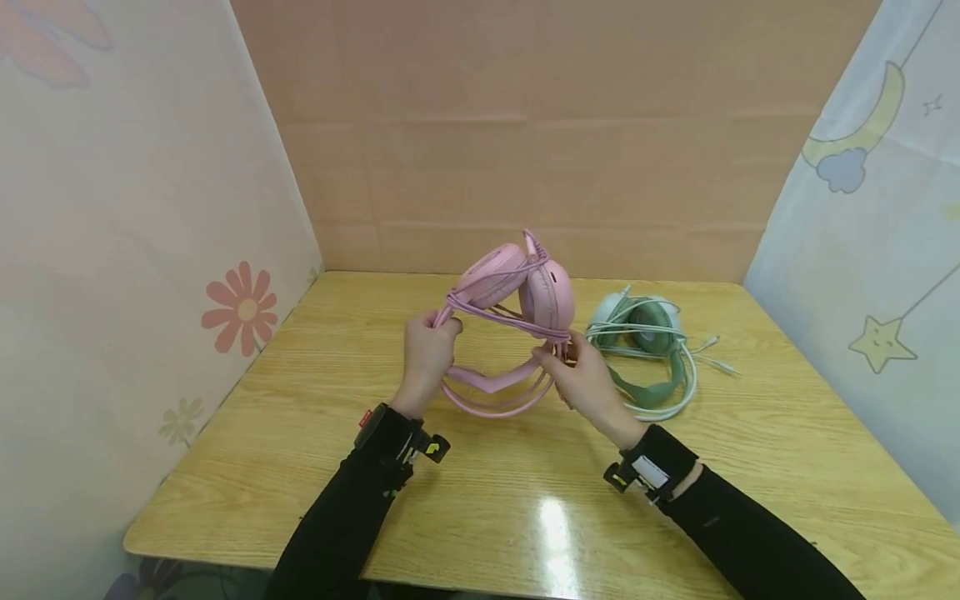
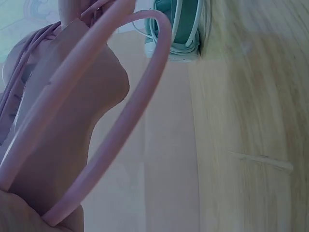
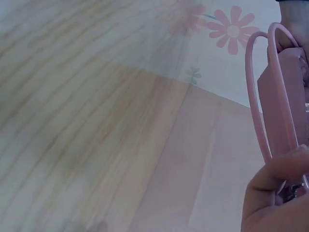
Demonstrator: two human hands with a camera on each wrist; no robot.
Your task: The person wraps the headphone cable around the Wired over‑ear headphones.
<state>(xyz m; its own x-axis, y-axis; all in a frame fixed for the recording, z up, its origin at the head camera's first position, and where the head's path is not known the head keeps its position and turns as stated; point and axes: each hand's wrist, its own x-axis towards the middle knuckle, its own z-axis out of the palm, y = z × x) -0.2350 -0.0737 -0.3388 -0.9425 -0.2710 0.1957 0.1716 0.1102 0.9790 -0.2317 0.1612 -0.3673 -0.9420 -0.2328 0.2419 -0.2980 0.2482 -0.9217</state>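
Pink headphones [image 1: 549,293], with a thin pink cable wound around the ear cups and frame, are held up over the middle of the table. My left hand [image 1: 429,354] grips the left side of the frame, and my right hand [image 1: 581,372] pinches the right side below an ear cup. The double-tube headband with its soft strap [image 1: 495,380] hangs toward me, ear cups pointing away. In the left wrist view the two pink tubes [image 2: 120,130] run close past the camera. The right wrist view shows the thumb [image 3: 285,169] against the frame.
Green and white headphones [image 1: 652,333] with a pale cable wrapped around them lie on the table [image 1: 480,500], right of the pink pair. Their loose plug ends [image 1: 716,360] point right. A brown panel [image 1: 525,142] stands behind; patterned sheets flank both sides.
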